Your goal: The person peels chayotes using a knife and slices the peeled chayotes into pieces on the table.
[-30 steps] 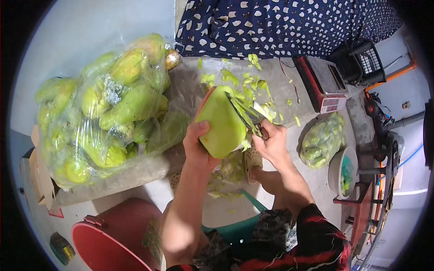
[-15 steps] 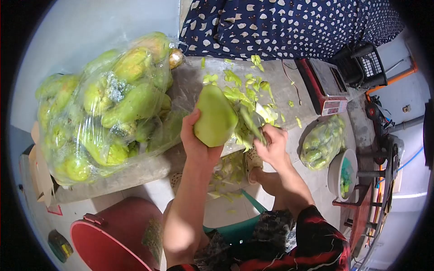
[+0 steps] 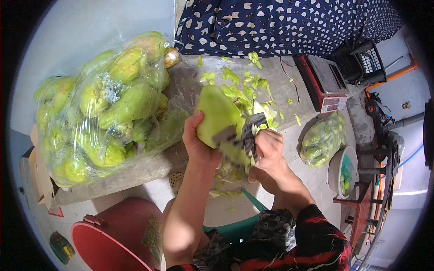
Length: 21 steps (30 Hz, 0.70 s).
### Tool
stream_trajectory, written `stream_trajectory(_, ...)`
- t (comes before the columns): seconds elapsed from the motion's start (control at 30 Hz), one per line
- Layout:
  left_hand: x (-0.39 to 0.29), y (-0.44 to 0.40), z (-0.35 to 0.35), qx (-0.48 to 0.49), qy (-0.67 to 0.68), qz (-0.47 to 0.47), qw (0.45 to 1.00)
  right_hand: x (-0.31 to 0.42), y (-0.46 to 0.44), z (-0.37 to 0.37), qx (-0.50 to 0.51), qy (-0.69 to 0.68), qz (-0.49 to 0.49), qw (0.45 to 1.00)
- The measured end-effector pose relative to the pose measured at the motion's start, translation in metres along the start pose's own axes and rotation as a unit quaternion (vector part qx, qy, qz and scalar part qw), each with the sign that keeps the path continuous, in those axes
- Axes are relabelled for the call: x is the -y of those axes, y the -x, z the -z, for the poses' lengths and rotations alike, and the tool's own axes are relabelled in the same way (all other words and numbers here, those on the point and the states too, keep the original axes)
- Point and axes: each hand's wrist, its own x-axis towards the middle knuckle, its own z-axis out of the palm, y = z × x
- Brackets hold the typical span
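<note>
My left hand [image 3: 197, 137] is wrapped round the lower left side of a pale green papaya [image 3: 216, 110], held up and tilted over the ledge, its skin looking pared off. My right hand [image 3: 269, 148] is closed round the handle of a broad-bladed knife [image 3: 246, 137]. The blade is smeared by motion and lies across the lower right of the papaya; whether its edge touches the flesh I cannot tell. Green peelings [image 3: 235, 92] are strewn on the concrete ledge [image 3: 280, 81] behind the papaya, and more lie on the floor below.
On the left, a large clear plastic bag [image 3: 126, 106] of green papayas rests on the ledge. A red scale [image 3: 322, 83], a black basket [image 3: 361, 63], a smaller filled bag [image 3: 323, 139] and a white basin [image 3: 342, 171] are at right. A red bin [image 3: 115, 235] stands lower left.
The knife has swung down and left, from beside the papaya to across its lower right. My right hand has shifted slightly; my left still holds the papaya.
</note>
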Motion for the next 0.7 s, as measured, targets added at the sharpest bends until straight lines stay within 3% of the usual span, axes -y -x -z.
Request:
stream_trajectory(0.1, -0.004, -0.008, 0.008, -0.061, 0.019, -0.019, 0.998, -0.005, 0.007, -0.008, 0.009, -0.003, -0.158, 0.987)
stream_trajectory(0.33, -0.019, -0.009, 0.014, -0.015, -0.014, 0.001, 1.0, -0.01, 0.001, 0.004, 0.022, -0.008, -0.083, 0.996)
stream_trajectory(0.43, -0.02, -0.01, 0.019, 0.028, -0.017, -0.004, 0.999, -0.01, 0.006, 0.008, 0.059, -0.009, -0.115, 0.992)
stream_trajectory(0.5, -0.021, -0.015, 0.024, 0.007, -0.029, -0.008, 1.0, -0.008, 0.002, 0.008, 0.104, -0.037, -0.208, 0.972)
stream_trajectory(0.67, -0.022, -0.012, 0.022, 0.05, -0.03, 0.022, 0.998, -0.014, 0.005, 0.004, 0.062, -0.029, -0.157, 0.985)
stream_trajectory(0.7, -0.022, -0.011, 0.02, 0.068, -0.037, 0.025, 0.997, -0.008, -0.003, 0.005, 0.075, -0.062, -0.258, 0.961)
